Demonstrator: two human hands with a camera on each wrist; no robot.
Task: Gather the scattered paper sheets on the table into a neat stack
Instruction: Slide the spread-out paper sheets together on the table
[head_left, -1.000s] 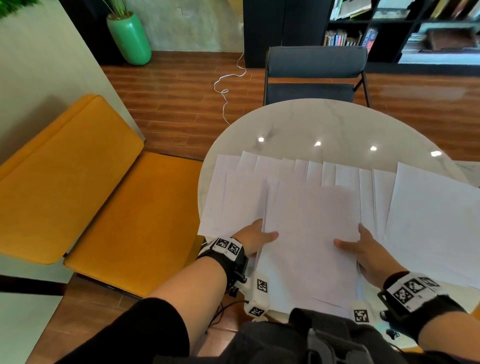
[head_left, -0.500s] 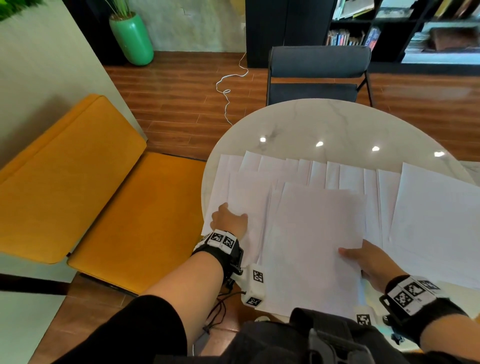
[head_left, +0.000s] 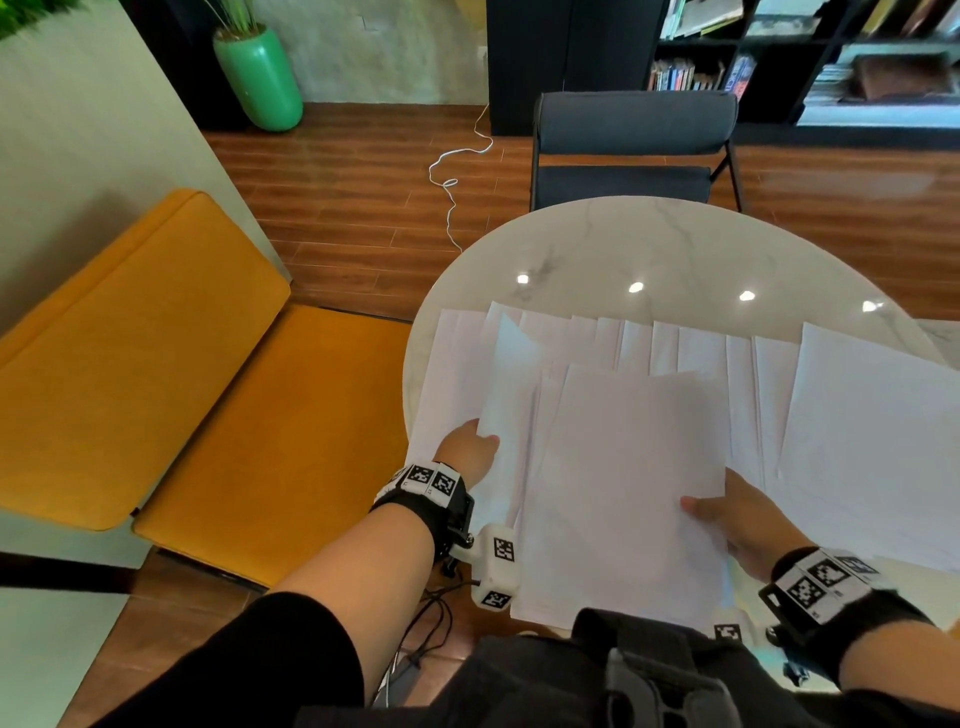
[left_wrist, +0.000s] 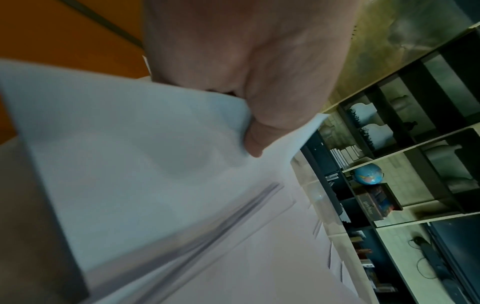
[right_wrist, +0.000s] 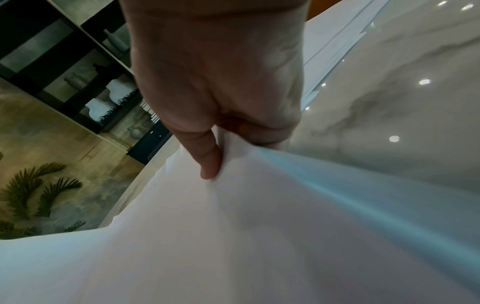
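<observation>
Paper sheets: white, blank sheets (head_left: 675, 348) are lying fanned and overlapping across the near half of the round marble table (head_left: 649, 244).
Gathered pile: a thicker pile (head_left: 623, 493) is sitting on top, overhanging the near edge.
Left hand: the left hand (head_left: 467, 452) is pinching a lifted sheet (head_left: 511, 374) at the table's left edge.
Right hand: the right hand (head_left: 743, 519) is gripping the pile's right edge, thumb on top.
Wrist views only: the left wrist view is showing layered sheet edges (left_wrist: 207, 222); the right wrist view is showing paper buckling at the thumb (right_wrist: 205, 156).

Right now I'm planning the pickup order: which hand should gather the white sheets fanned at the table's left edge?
Left. The left hand already pinches a white fanned sheet there; the right hand holds the gathered white paper stack.
</observation>
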